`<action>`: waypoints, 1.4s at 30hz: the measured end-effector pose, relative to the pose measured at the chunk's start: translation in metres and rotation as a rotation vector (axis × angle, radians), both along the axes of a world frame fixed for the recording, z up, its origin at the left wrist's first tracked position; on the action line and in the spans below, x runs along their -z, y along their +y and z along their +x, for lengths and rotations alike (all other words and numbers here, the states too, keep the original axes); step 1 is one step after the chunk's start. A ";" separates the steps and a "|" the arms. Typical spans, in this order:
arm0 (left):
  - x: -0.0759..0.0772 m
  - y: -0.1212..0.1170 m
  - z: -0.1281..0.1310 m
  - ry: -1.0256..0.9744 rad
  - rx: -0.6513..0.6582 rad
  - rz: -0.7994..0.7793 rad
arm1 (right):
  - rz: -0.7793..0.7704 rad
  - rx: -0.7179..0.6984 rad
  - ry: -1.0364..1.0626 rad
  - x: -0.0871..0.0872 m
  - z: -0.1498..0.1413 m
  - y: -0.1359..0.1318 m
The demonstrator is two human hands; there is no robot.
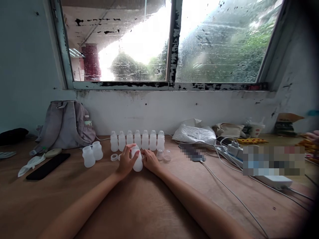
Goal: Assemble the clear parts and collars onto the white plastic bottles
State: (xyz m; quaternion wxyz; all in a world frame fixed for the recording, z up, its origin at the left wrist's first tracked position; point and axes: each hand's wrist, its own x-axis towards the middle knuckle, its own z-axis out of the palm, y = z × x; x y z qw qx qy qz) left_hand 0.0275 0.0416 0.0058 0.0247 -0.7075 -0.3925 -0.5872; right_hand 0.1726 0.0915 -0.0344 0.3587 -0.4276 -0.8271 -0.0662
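Observation:
My left hand (pixel 126 161) is wrapped round a small white plastic bottle (pixel 137 161) standing on the brown table (pixel 139 205). Just right of it, my right hand (pixel 150 160) rests on the table; its fingertips reach toward the bottle's base, where a small part may lie hidden. Behind my hands runs a row of several capped white bottles (pixel 137 139). Two uncapped bottles (pixel 92 154) stand to the left. Small white rings (pixel 114 157) and clear caps (pixel 163 155) lie near my hands.
A grey backpack (pixel 65 124) leans on the wall at the left, with a black phone (pixel 48 166) and white cloth (pixel 31 164) before it. A plastic bag (pixel 194 133), power strip (pixel 272 181) and white cables (pixel 231 192) crowd the right. Another person's hand (pixel 313 136) shows at the far right.

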 end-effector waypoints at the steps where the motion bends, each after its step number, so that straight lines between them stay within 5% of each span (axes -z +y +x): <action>1: 0.004 0.001 0.003 -0.037 0.035 -0.056 | 0.000 -0.024 -0.001 0.000 0.000 0.000; 12: 0.031 0.005 0.009 -0.276 0.266 -0.462 | -0.032 -0.134 0.198 -0.004 -0.003 0.000; 19: 0.032 0.006 0.006 -0.130 0.370 -0.630 | -0.253 -0.323 0.699 -0.055 0.000 -0.016; 23: 0.025 -0.008 0.010 -0.155 0.423 -0.658 | -0.425 -0.486 0.689 -0.078 -0.008 -0.028; 30: 0.016 -0.034 0.023 -0.516 0.951 -1.006 | -0.603 -0.416 1.010 -0.083 -0.021 -0.036; 42: -0.017 -0.034 0.017 -0.611 1.380 -1.240 | -0.554 -0.469 1.218 -0.114 -0.012 -0.038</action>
